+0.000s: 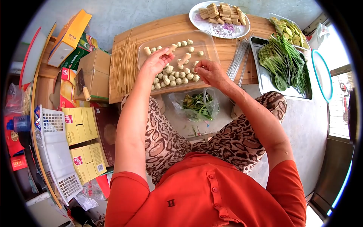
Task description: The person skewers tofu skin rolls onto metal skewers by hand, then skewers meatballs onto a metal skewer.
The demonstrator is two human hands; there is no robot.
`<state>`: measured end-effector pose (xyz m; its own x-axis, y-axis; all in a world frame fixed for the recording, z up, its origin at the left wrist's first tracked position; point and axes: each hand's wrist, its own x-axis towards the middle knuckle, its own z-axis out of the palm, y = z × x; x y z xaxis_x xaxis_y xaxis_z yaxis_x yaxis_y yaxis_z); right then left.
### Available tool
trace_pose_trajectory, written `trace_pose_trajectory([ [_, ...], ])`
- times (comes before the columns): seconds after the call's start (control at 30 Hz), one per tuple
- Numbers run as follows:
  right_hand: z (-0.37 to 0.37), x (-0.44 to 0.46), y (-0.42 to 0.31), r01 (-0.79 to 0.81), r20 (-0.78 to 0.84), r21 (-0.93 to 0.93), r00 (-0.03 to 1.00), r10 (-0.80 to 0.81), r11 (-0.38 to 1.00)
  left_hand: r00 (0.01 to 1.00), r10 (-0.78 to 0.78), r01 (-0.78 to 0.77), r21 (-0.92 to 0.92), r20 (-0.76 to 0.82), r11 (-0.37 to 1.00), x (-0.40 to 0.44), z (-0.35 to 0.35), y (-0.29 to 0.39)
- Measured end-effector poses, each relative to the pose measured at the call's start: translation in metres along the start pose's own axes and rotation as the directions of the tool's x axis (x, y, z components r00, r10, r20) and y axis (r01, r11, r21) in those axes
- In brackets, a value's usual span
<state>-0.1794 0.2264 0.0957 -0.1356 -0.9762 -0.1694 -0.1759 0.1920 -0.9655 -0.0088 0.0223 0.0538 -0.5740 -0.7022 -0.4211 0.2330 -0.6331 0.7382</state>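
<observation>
My left hand (155,61) is over a clear plastic tray (210,39), its fingers closed around a short tan roll (171,49). To the right, my right hand (208,71) is pinched at the tray's right side; what lies between its fingertips, if anything, is too small to make out. Several pale speckled balls (173,77) lie in the tray beneath both hands. Another tan roll (185,59) rests among them between my hands, and one more roll (147,51) is at the tray's left edge.
Bamboo skewers (126,68) lie left of the tray, metal skewers (237,56) right. Behind stands an oval plate (194,17) of stacked rolls. Greens (283,62) fill a metal tray (266,85). A bag of leaves (196,106) sits below the table; boxes (81,125) stand left.
</observation>
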Motion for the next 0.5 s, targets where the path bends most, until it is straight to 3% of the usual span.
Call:
trace_pose_trajectory([
  [0.5, 0.0001, 0.0019, 0.0001, -0.041, -0.023, -0.074, 0.999, 0.04, 0.996, 1.0, 0.022, -0.022, 0.024, 0.006, 0.999, -0.0054, 0.0047, 0.0015],
])
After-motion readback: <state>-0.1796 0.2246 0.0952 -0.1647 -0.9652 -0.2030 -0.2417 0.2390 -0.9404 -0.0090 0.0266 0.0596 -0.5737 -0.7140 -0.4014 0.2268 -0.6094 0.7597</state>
